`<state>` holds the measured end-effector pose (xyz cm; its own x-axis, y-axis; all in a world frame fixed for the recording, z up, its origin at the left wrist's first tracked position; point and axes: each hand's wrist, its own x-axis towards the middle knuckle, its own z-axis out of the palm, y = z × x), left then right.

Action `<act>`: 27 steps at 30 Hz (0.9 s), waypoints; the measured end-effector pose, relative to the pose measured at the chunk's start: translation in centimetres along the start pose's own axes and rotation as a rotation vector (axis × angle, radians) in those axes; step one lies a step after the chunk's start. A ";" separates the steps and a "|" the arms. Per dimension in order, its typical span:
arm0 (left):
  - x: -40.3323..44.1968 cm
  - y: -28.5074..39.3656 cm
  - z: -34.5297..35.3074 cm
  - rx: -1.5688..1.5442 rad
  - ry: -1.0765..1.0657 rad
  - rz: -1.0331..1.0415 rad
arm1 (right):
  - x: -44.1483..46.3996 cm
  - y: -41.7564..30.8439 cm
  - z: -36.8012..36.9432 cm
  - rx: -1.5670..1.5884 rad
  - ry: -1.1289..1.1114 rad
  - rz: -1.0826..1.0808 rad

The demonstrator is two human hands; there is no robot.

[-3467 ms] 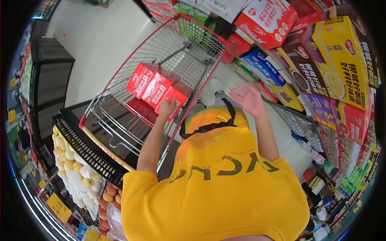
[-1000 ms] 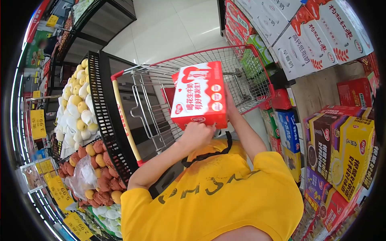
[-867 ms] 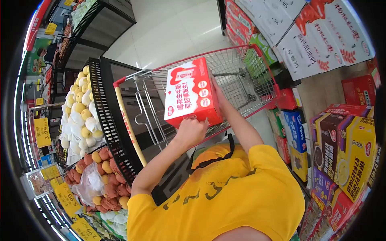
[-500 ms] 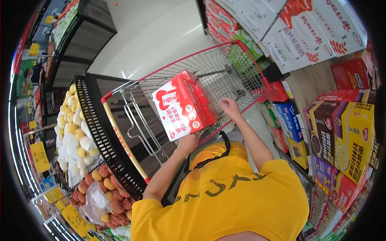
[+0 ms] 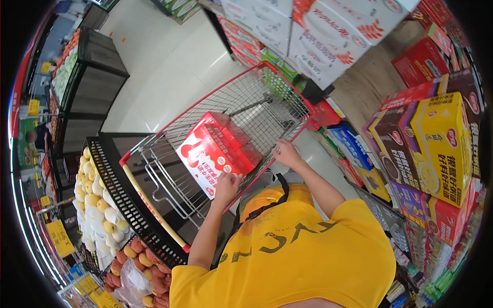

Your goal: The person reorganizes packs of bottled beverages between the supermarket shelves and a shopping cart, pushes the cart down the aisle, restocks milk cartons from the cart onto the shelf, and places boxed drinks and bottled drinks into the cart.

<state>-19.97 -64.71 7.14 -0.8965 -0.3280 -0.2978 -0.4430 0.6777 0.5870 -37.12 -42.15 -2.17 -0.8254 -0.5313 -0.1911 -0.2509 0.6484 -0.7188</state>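
Note:
A red and white carton (image 5: 205,160) lies in the wire shopping cart (image 5: 241,84), over other red packs (image 5: 239,141) whose shapes are partly hidden. My left hand (image 5: 227,186) is at the carton's near edge, its fingers closed and bent in; whether they grip the carton is hard to make out. To the right, my right hand (image 5: 286,153) is beside the cart's red rim with its fingers curled, and it touches no carton. The cart's pale yellow handle (image 5: 154,205) lies to the left.
Fruit stands with yellow pears (image 5: 97,197) and wrapped red fruit (image 5: 136,264) border the cart on the left. On the right are shelves with a yellow carton (image 5: 444,149), a red carton (image 5: 421,61) and white cartons (image 5: 328,41). Pale floor (image 5: 159,72) stretches beyond the cart.
The carton was held over the cart by both hands a second ago; now it lies in it. My right hand has come away from it, towards the cart's right rim. The view has turned.

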 end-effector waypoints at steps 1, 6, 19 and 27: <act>0.4 0.1 0.5 0.027 -0.018 -0.034 | 0.0 0.1 -0.4 0.015 -0.028 -0.001; 0.5 0.0 1.8 0.102 0.023 -0.033 | -0.2 2.0 -2.2 0.105 0.065 0.001; -0.5 0.4 3.1 0.091 0.093 -0.132 | -0.5 6.3 -4.8 0.394 -0.054 -0.140; -2.0 1.9 5.4 0.035 0.173 -0.209 | -0.2 7.3 -5.1 0.334 -0.131 -0.267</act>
<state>-19.01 -59.22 4.82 -0.7749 -0.5692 -0.2748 -0.6210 0.6045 0.4989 -41.35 -34.53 -4.00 -0.6774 -0.7347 -0.0369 -0.2518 0.2787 -0.9268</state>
